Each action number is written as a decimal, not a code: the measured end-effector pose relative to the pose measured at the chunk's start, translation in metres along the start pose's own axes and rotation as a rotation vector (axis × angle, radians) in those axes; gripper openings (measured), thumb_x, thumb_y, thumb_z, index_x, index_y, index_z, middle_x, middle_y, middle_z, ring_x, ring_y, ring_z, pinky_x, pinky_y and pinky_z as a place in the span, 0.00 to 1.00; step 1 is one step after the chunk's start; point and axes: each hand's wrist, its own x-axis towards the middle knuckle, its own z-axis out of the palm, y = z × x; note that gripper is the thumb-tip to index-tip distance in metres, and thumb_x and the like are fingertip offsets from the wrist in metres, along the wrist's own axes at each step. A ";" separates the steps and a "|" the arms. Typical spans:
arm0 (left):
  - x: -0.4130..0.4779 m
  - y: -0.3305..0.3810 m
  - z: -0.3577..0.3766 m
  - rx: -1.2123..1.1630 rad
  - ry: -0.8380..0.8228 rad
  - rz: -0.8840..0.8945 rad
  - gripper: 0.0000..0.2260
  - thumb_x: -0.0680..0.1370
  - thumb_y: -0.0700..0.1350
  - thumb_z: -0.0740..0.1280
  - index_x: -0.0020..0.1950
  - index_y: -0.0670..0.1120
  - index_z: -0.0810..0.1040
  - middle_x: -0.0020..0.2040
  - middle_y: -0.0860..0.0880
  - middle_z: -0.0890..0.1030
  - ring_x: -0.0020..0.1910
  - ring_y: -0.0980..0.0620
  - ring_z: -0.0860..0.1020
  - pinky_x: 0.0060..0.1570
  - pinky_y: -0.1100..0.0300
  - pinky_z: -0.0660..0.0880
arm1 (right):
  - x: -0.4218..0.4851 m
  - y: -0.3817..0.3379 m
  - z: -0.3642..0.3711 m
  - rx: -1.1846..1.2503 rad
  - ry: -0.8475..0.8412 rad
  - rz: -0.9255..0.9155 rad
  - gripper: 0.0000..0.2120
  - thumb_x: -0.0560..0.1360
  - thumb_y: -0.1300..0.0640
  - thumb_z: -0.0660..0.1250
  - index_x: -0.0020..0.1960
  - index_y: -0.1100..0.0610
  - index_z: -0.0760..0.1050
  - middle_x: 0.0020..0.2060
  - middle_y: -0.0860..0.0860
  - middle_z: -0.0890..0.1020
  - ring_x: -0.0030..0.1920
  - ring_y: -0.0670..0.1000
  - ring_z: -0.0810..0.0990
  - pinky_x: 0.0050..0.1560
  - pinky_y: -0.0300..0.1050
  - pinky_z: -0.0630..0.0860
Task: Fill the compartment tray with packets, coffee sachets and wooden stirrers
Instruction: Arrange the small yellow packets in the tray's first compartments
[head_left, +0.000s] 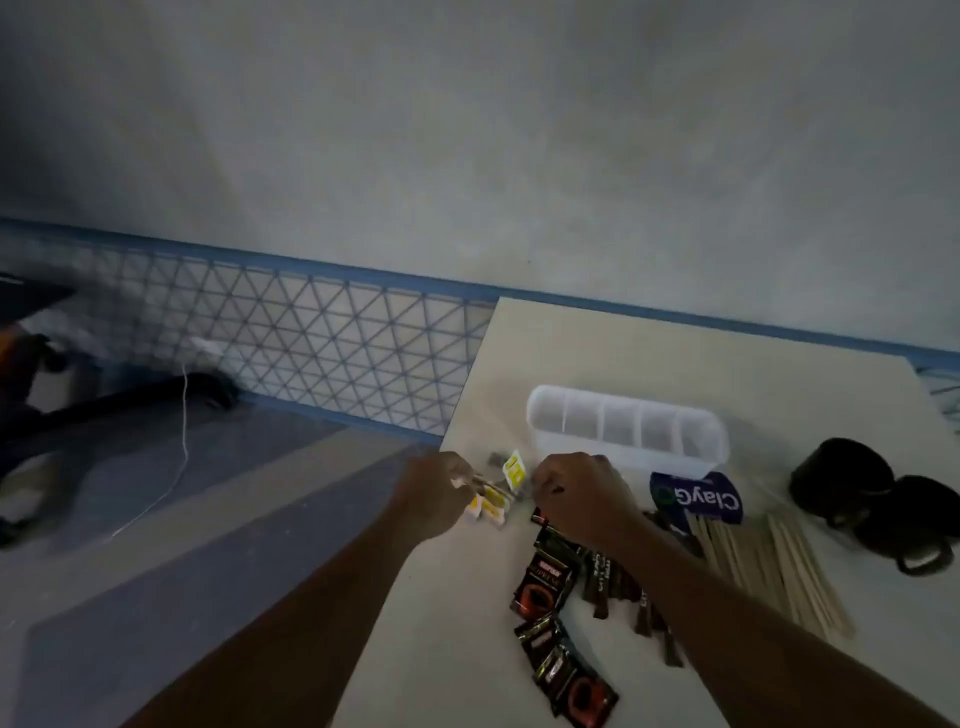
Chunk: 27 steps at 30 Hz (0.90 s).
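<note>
Left hand (436, 493) and right hand (582, 493) both pinch small yellow-and-white packets (491, 506) in curled fingers at the pale tabletop (457, 623) edge, just before the translucent five-slot plastic tray (540, 415). Glossy black coffee sachets (543, 582) lie beside flat wooden stirrers (779, 566); a blue card (701, 499) reads "ClayG".

Both bare forearms reach up from the bottom of the frame and converge at centre. The left hand (434, 493) has its fingers curled, pinching the yellow packets (491, 504). The right hand (584, 493) is just beside it, back up, fingers bent down toward the same packets, its grip too blurred to call.
</note>
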 end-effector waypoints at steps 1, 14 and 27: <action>0.004 -0.008 0.002 0.001 -0.013 0.003 0.11 0.74 0.44 0.71 0.56 0.48 0.82 0.57 0.48 0.83 0.55 0.51 0.80 0.52 0.65 0.70 | 0.004 -0.001 0.009 0.005 -0.005 -0.002 0.12 0.71 0.52 0.64 0.50 0.47 0.83 0.44 0.50 0.85 0.45 0.55 0.82 0.47 0.48 0.80; 0.035 -0.061 0.024 -0.069 -0.118 0.078 0.20 0.74 0.42 0.73 0.65 0.47 0.76 0.63 0.49 0.79 0.56 0.47 0.80 0.60 0.54 0.75 | 0.015 -0.022 0.076 0.040 0.081 0.127 0.20 0.73 0.52 0.73 0.63 0.52 0.78 0.58 0.48 0.82 0.56 0.50 0.80 0.45 0.38 0.67; 0.041 -0.061 0.034 -0.175 -0.081 0.037 0.13 0.72 0.39 0.74 0.55 0.48 0.80 0.51 0.53 0.81 0.44 0.57 0.79 0.37 0.77 0.67 | 0.026 -0.020 0.091 0.017 0.108 0.161 0.10 0.71 0.48 0.72 0.52 0.47 0.80 0.50 0.45 0.84 0.49 0.50 0.82 0.47 0.48 0.80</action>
